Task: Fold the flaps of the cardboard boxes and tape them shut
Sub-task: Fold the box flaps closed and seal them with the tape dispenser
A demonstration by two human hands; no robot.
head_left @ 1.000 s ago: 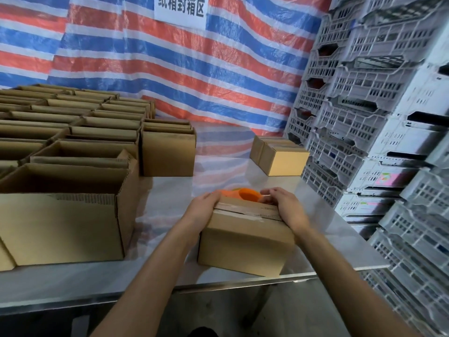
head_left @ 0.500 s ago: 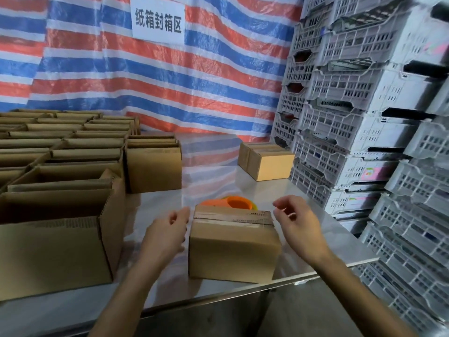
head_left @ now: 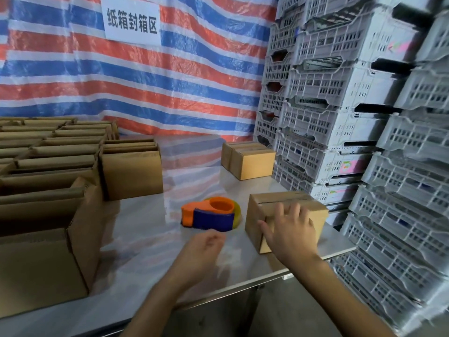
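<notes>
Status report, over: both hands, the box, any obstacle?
Left hand loosely curled, holds nothing. Right hand flat on closed box. Tape dispenser left of box, apart. No obstacle seen.

right hand flat against taped box near table edge; left hand loose, empty, near tape dispenser.

The taped box has slid rightward, right grip now flat against its near face; left grip has let go, the tape dispenser uncovered just beyond it.
</notes>
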